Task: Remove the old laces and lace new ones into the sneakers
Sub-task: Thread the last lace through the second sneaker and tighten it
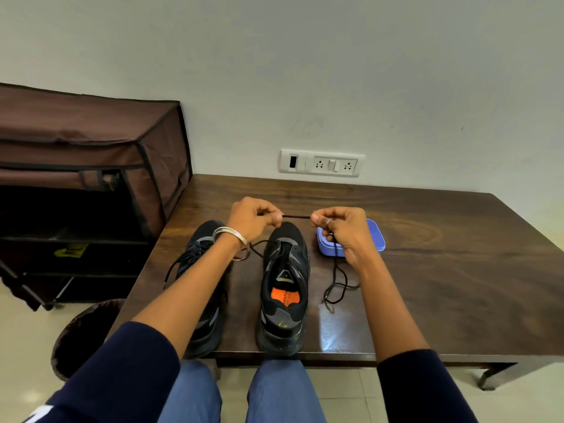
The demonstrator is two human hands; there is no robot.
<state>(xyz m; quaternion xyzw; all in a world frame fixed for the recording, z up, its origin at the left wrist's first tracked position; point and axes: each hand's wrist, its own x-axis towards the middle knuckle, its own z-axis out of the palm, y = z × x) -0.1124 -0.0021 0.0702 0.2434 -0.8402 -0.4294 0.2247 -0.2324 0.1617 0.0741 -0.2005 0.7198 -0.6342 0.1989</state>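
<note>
The left forearm (195,288) hides much of the left sneaker (204,239).

Two black-and-grey sneakers stand side by side, toes pointing away, at the lower centre of the frame. The right sneaker (285,288) shows an orange insole and empty upper eyelets. A black lace (296,216) is stretched taut above its toe, one end trailing down in loose curls to its right. The left sneaker (203,254) is partly hidden, its own lace (180,264) hanging loose on its left.
</note>
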